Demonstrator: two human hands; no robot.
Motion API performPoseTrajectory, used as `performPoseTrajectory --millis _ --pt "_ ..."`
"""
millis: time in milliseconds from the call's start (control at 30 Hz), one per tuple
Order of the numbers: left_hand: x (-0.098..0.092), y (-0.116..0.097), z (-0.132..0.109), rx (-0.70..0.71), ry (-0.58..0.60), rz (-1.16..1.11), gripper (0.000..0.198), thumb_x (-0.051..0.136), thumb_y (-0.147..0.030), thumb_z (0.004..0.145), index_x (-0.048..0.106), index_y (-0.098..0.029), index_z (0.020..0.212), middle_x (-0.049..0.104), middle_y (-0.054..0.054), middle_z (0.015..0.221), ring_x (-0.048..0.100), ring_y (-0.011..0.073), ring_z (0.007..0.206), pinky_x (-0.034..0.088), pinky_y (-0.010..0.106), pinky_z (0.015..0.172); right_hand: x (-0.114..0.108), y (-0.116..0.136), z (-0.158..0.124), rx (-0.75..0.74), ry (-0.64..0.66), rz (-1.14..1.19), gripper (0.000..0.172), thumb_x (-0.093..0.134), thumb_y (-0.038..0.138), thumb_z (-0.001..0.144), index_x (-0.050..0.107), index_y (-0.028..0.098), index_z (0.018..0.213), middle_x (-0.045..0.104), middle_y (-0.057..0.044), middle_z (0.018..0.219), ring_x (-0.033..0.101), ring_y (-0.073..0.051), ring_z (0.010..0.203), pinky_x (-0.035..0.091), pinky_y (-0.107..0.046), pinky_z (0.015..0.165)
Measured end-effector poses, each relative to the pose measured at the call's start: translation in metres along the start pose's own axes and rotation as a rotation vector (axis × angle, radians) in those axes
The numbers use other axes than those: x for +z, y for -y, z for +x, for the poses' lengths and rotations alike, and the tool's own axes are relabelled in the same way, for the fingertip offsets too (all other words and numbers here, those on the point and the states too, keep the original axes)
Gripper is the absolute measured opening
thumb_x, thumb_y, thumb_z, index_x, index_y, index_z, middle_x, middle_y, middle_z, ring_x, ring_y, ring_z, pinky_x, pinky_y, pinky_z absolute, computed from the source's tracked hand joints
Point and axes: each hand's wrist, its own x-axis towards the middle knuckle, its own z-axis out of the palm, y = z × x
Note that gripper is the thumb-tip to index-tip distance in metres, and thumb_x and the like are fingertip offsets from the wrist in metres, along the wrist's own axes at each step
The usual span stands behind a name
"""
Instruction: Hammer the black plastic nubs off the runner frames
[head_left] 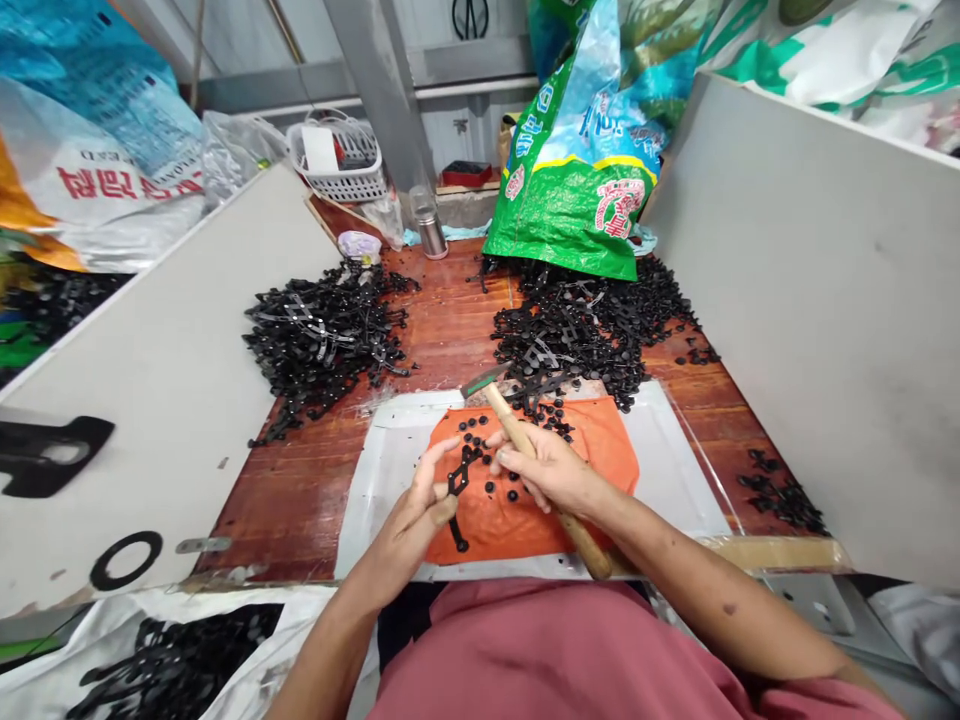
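Note:
My left hand (411,522) pinches a black hinged linkage piece (458,482) between thumb and fingers. The piece has a diamond-shaped middle and a straight arm that hangs down to a round end. In my right hand (553,468) is a hammer (511,420), its wooden handle slanting across the palm and its dark, partly green head pointing away from me. Beneath both hands lies an orange cloth (581,525), with several small round black caps (490,487) scattered on it. The right fingertips are close to the linkage piece; whether they touch anything small is unclear.
Heaps of black linkage parts lie at left (322,335) and right (592,330) on the reddish wooden table (442,310). A green bag (574,210) rests against the right heap. Pale panels (810,270) wall both sides. A metal flask (430,228) and a white basket (341,180) stand behind.

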Motion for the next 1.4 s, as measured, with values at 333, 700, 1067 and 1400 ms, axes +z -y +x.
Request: performPoseTrajectory --millis 333,700,1067,1400 --pt "0.013 -0.002 -0.003 0.105 -0.066 0.2 0.059 0.045 -0.037 0.1 0.024 -0.024 0.153 0.06 -0.001 0.09 0.052 0.0172 0.078 0.042 0.029 0.077 0.019 0.01 0.002 0.008 -0.025 0.025 0.033 0.071 0.046 0.081 0.056 0.018 0.093 0.072 0.0 0.078 0.042 -0.004 0.032 0.031 -0.017 0.027" --pt "0.024 0.0 0.004 0.056 -0.291 0.242 0.026 0.042 -0.043 0.102 0.056 -0.022 0.107 0.05 -0.005 0.069 0.044 0.0137 0.062 0.035 0.025 0.061 0.031 -0.007 0.001 -0.008 -0.074 -0.07 0.025 0.071 0.041 0.083 0.058 0.02 0.085 0.054 0.007 0.06 0.041 -0.007 0.037 0.031 -0.02 0.033" --pt "-0.027 0.011 0.062 -0.087 -0.186 -0.252 0.043 0.069 -0.058 0.08 0.055 -0.018 0.089 0.046 -0.005 0.074 0.042 0.009 0.065 0.037 0.017 0.058 -0.042 -0.008 -0.035 -0.103 -0.285 -0.401 0.024 0.059 0.04 0.094 0.065 0.019 0.105 0.067 0.0 0.075 0.06 -0.016 0.068 0.046 -0.027 0.064" --pt "-0.029 0.033 0.08 -0.077 -0.122 0.058 0.03 0.053 -0.05 0.089 0.059 -0.021 0.093 0.048 -0.005 0.068 0.042 0.0121 0.061 0.034 0.023 0.056 -0.062 -0.024 -0.056 0.004 -0.352 -0.302 0.032 0.057 0.045 0.097 0.06 0.018 0.113 0.061 0.002 0.07 0.041 -0.008 0.042 0.032 -0.023 0.042"
